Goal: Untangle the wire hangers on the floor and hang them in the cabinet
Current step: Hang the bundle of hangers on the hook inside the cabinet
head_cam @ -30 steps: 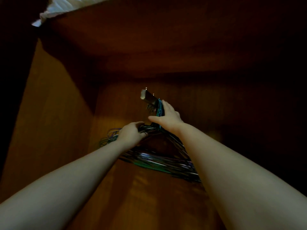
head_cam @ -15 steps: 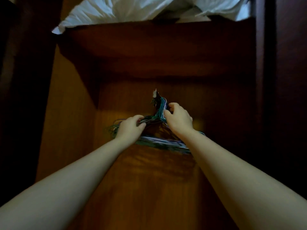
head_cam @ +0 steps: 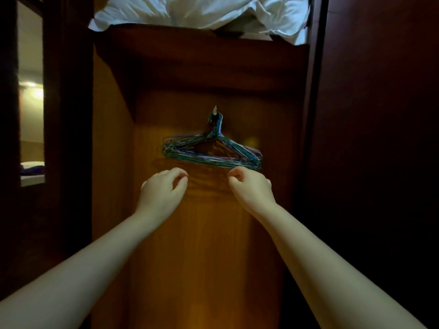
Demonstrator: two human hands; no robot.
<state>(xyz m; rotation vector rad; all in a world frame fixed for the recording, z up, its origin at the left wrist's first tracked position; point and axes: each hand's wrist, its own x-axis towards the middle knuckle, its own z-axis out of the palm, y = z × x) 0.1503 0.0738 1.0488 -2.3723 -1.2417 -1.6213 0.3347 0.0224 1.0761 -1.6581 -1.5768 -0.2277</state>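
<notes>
Two loosely curled empty grips, left hand (head_cam: 164, 189), right hand (head_cam: 252, 188), below hanging hangers (head_cam: 210, 160)

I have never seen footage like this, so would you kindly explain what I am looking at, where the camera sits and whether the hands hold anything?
There is no machine here. The one picture comes from a camera worn on a person's head, looking forward and down, so the two bare arms reaching in are the wearer's own. The left hand and right hand hover with loosely curled fingers just below the wire hangers and hold nothing. The hangers, a bundle of green and blue wire, hang together from a small peg on the back panel of the wooden cabinet. Crumpled white bedding lies on the shelf above. At the left edge, an opening or mirror shows a lit room; I cannot tell which.
</notes>
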